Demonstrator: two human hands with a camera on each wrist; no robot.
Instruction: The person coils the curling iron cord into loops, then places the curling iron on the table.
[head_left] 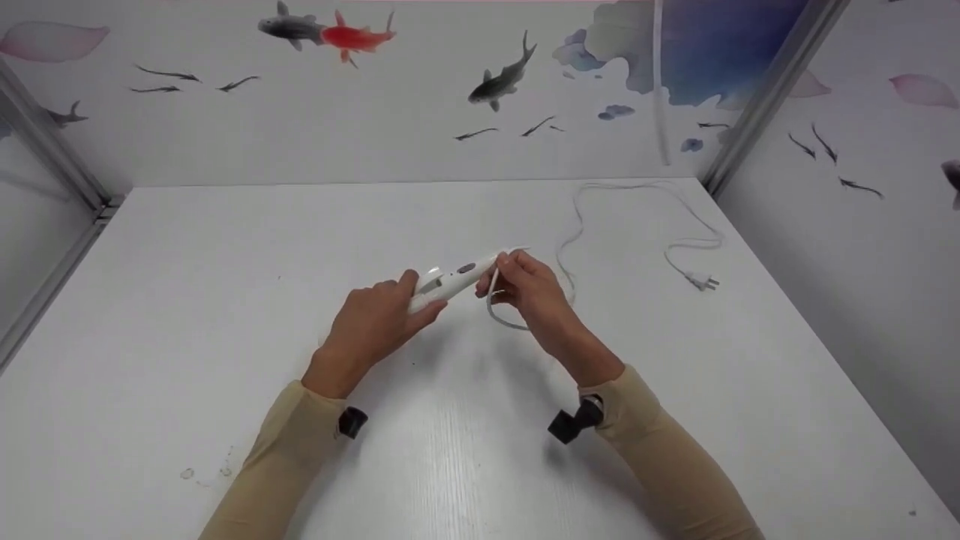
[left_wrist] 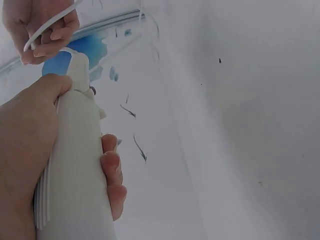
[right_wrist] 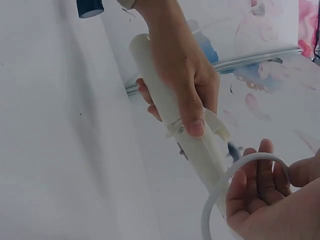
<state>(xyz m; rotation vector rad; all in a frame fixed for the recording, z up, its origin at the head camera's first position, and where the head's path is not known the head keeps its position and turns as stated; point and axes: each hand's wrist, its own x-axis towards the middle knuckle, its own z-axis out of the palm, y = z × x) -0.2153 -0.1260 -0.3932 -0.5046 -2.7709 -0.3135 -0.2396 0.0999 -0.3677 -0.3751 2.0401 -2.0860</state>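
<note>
On the near side of the white handheld appliance (head_left: 454,283), two beige sleeves (head_left: 274,465) are being extended toward it, and a dark wrist device (head_left: 352,422) is being worn at each cuff. At the appliance's left end, the body is being grasped by the left hand (head_left: 373,319), whose thumb and fingers are being pressed around opposite sides. The appliance itself is being held above the white table (head_left: 225,300), slanting between both hands, with a curved white part (head_left: 430,277) and a dark grey button (head_left: 466,268) being exposed along it. At its right end, the white cord (head_left: 578,214) is being pinched between thumb and fingers by the right hand (head_left: 536,292); whether the appliance's tip is also being touched by these fingers cannot be told. Just beside that end, a loop is being formed by the cord. To the right of the appliance, the rest of the cord is being supported by the table in a wavering line, bent beyond the appliance and leading to a two-pin plug (head_left: 703,281), which is lying well apart on the right. Beyond the appliance, the table is being bordered by a pale wall (head_left: 405,142), on which a red fish (head_left: 356,36) and, farther right, a blue patch (head_left: 724,52) are being displayed.
</note>
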